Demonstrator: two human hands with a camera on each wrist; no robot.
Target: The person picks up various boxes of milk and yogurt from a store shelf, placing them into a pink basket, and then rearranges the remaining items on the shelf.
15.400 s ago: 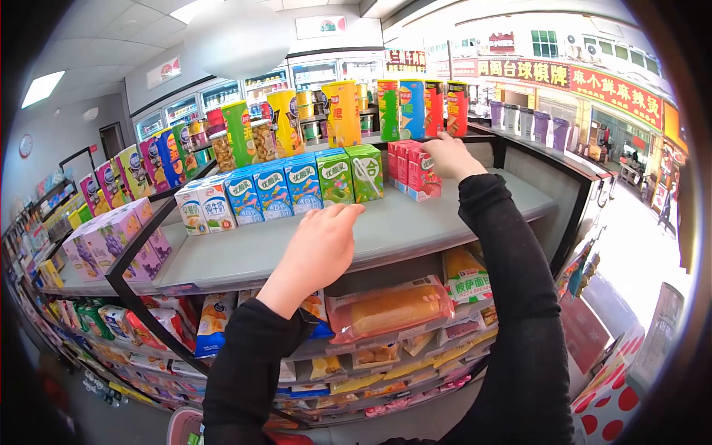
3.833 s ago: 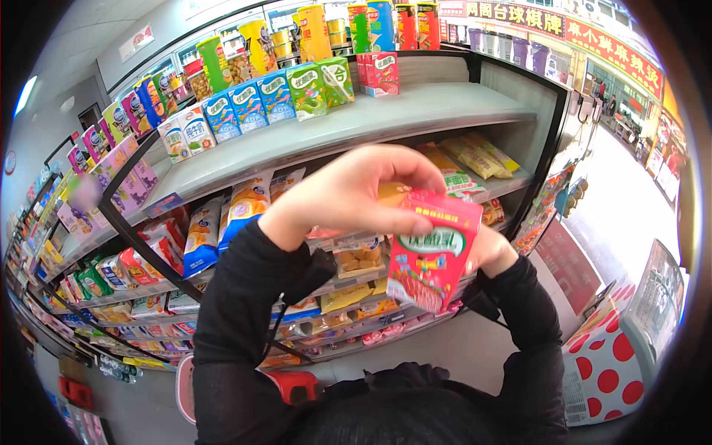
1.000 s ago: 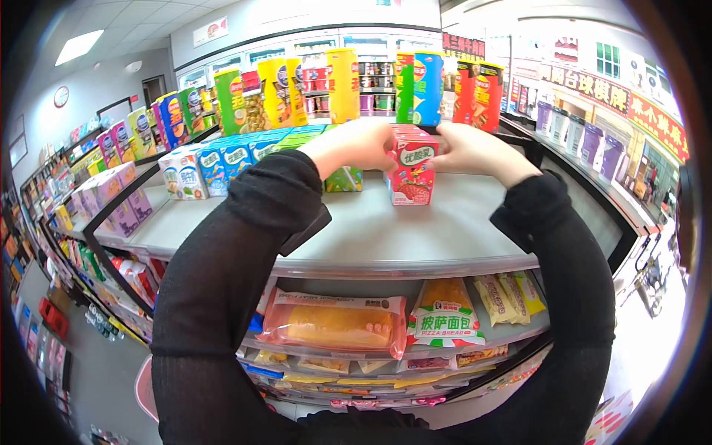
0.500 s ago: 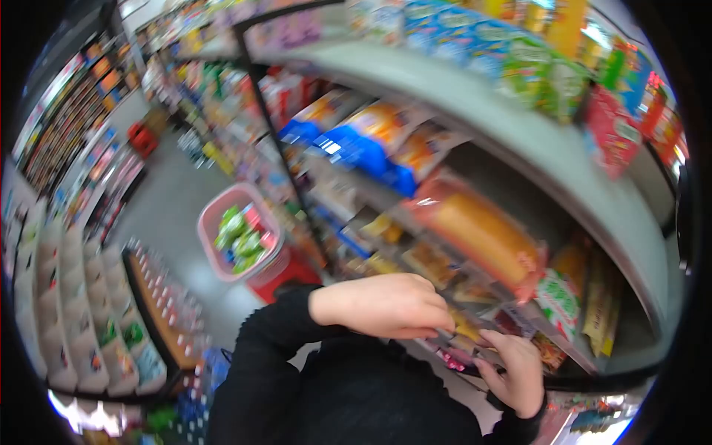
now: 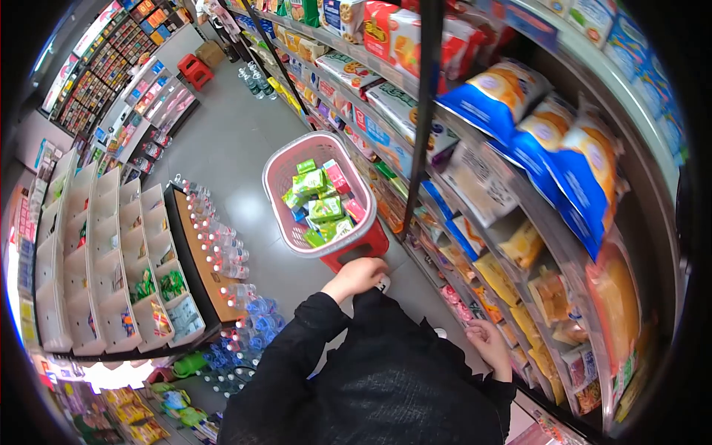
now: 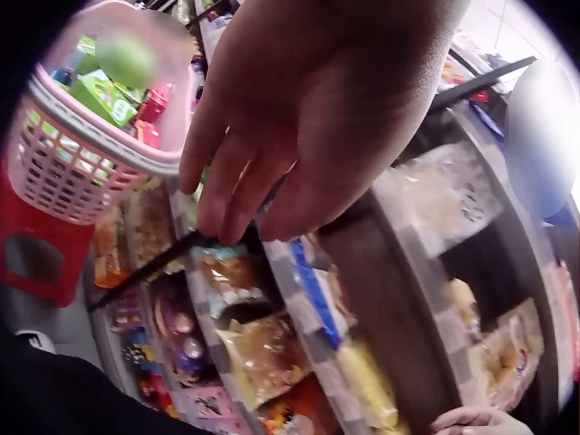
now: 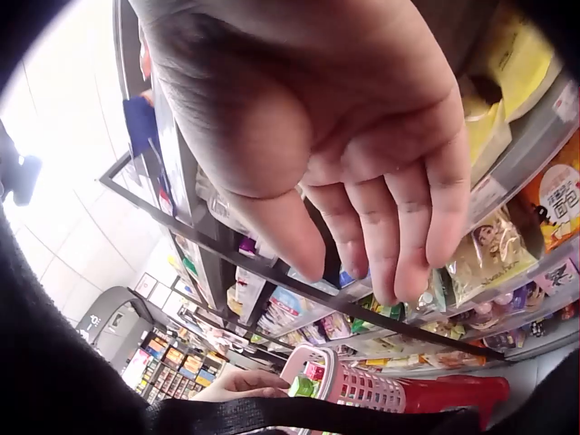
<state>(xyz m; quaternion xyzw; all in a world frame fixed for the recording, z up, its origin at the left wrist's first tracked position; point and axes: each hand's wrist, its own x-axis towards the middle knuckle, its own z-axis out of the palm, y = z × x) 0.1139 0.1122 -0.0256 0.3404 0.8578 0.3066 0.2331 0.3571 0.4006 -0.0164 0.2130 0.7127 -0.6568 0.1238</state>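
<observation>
My left hand (image 5: 358, 276) hovers by the near side of a pink basket (image 5: 280, 174), its fingers relaxed with nothing in them. Green drink cartons (image 5: 325, 209) and a few pink-red cartons (image 5: 336, 176) lie jumbled inside the basket, which sits on a red stool (image 5: 368, 245). In the left wrist view the fingers of the left hand (image 6: 308, 118) hang loosely, apart from the basket. My right hand (image 5: 489, 347) is beside the lower shelves at the right. The right wrist view shows that hand (image 7: 362, 154) palm visible, fingers extended and holding nothing.
Shelves of packaged snacks run along the right, with blue-and-orange bags (image 5: 549, 141) and a long wrapped bread (image 5: 615, 297). A rack of white bins (image 5: 96, 259) stands left, beside rows of water bottles (image 5: 230, 259). Grey floor (image 5: 230, 141) stretches between; another red stool (image 5: 194, 70) is farther off.
Earlier a red-pink carton was held, then both hands were at it on the top shelf. The hands have since left it and come down; the view has swung left and down to the basket.
</observation>
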